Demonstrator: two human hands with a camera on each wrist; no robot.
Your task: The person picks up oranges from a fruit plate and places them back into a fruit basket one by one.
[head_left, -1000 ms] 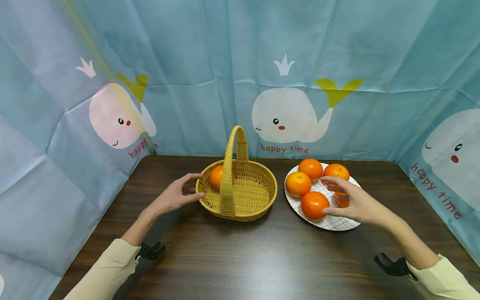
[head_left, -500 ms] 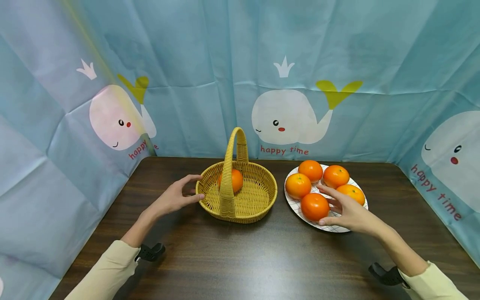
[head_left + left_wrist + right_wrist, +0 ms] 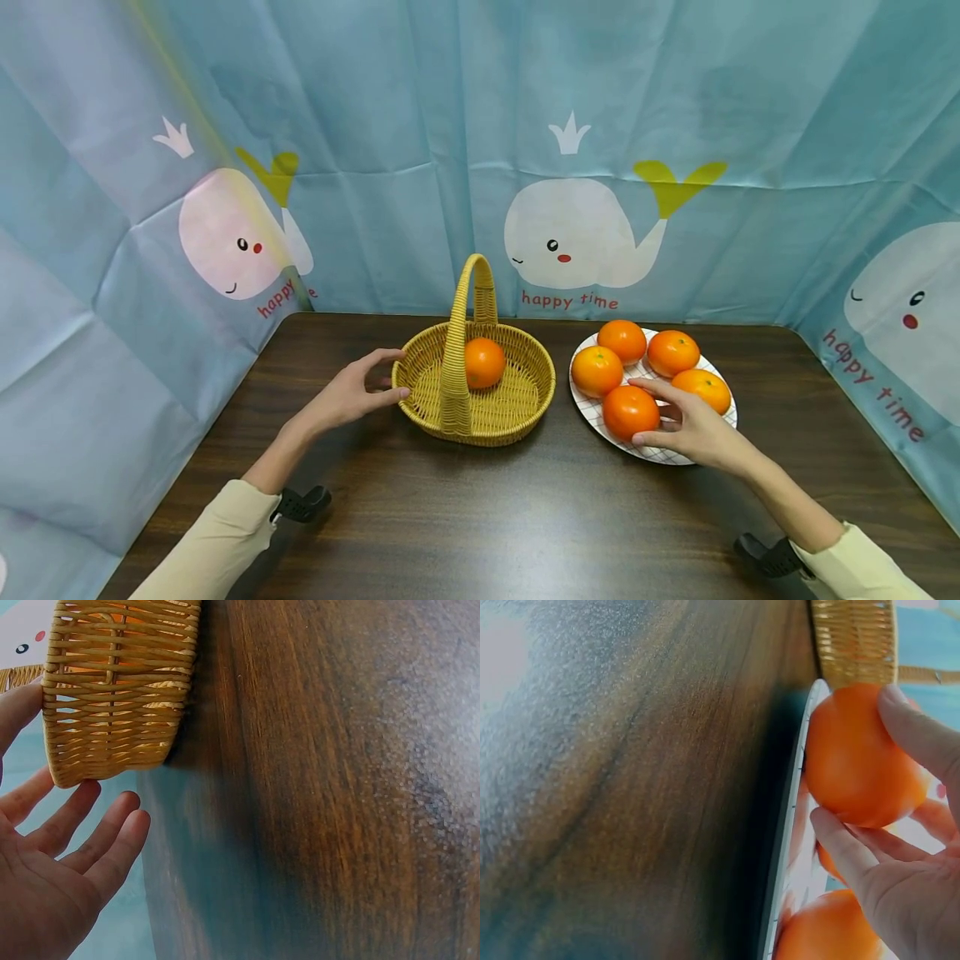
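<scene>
A yellow wicker basket [image 3: 525, 417] with a tall arched handle stands left of the table's middle. One mandarin orange [image 3: 484, 363] lies inside it. My left hand [image 3: 352, 392] holds the basket's left end, thumb and fingertips against the rim; in the left wrist view some of its fingers [image 3: 124, 840] stand clear of the weave. On the right, a white round plate [image 3: 663, 456] with thin dark lines carries several mandarin oranges. My right hand [image 3: 701, 427] grips the front one [image 3: 628, 412] between thumb and fingers. In the right wrist view this mandarin orange [image 3: 859, 761] appears at the plate's edge.
Other mandarin oranges [image 3: 672, 353] on the plate lie close behind and beside the right hand. The dark wooden table [image 3: 487, 517] ends at a blue curtain [image 3: 405, 150] printed with whales. The basket's handle rises high above its rim.
Inside the basket, the mandarin orange has rolled to the right, past the handle. My right hand has moved left and closed around the front mandarin orange. My left hand keeps its place.
</scene>
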